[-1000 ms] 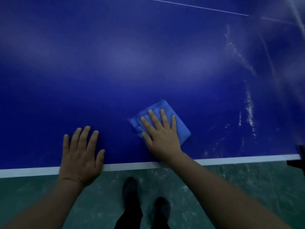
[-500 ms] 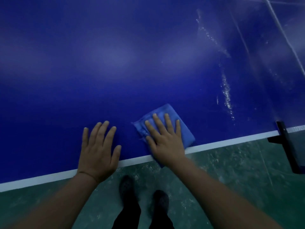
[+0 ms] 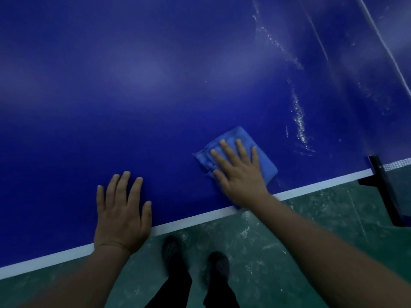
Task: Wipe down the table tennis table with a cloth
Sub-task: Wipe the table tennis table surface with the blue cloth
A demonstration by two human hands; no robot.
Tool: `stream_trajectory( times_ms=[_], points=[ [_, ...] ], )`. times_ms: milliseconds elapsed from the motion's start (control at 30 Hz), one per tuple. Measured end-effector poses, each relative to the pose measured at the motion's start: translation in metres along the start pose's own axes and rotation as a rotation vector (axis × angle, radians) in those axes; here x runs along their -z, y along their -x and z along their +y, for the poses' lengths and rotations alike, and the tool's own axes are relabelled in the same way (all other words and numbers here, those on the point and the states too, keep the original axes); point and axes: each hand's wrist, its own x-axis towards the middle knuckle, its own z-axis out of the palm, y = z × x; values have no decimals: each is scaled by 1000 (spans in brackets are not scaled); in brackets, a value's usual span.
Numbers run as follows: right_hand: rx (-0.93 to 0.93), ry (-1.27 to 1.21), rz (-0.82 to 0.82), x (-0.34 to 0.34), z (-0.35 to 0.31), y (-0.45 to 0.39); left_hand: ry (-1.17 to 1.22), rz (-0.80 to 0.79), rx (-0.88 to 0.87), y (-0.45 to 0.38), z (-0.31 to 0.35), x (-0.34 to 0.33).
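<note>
1. Left hand (image 3: 121,215): flat on the bench (image 3: 155,90), fingers straight and slightly spread, grasping nothing; heel of the palm over the white edge line (image 3: 191,218); judged a brace for leaning in while the other arm wipes.
2. Cloth (image 3: 264,162): blue, folded to a small pad, lying on the bench near the close edge, well right of the left hand; one corner pointing away, lower part hidden under the palm.
3. Right hand (image 3: 239,174): pressed flat on top of the cloth, fingers straight and apart, not curled round it; wrist crossing the edge line.
4. Step in hand, as a judgement: mid-wipe along the near strip of the bench; far from done, with streaks untouched to the right.
5. Next move, as a judgement: slide the pad right and away toward the streaks (image 3: 299,121), keeping even downward pressure so the folds stay together; shift the left hand or the feet along to hold reach.
6. Streaks: pale wet-looking trails, running from near the cloth up toward the far right.
7. In the way: black net post (image 3: 381,185) clamped at the bench edge on the far right, net (image 3: 398,164) just showing beside it; a stop for any long stroke rightward.
8. Below: green scuffed floor (image 3: 278,245); dark shoes (image 3: 172,250) close under the edge.
</note>
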Motion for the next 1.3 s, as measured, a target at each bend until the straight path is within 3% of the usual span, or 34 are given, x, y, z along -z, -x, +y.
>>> stream_trajectory(
  times_ms=[167,300,467,633,733,867,967,1067,1200,1233,1300],
  points=[
    [-641,-128,9,8,57,-6,-15,-31,8,-1,-1,0],
    [-531,-99,6,3,-13,-20,-49,-19,-4,-3,-3,-2],
    [-278,-128,27,3,-104,-131,-49,0,-15,-4,-5,-5],
    [-206,-142,25,19,-122,-232,-59,3,-30,-4,-8,-10],
    [-374,-167,56,25,-61,-238,-60,1,-30,-6,-7,-11],
    [-744,-216,87,26,44,-161,-64,-13,-25,-6,-5,-7],
    [-939,-239,78,24,55,-108,-61,-15,-34,-6,-4,-3],
    [-825,-194,109,16,0,-98,-47,-30,-25,-5,-1,1],
    [-328,-100,10,4,-47,-84,-47,-25,-19,-4,-2,1],
    [-312,-91,2,4,-32,-73,-42,-25,-17,-4,-3,1],
    [-457,-75,22,5,11,-40,-35,-31,-11,-3,-2,-1]
  ],
)
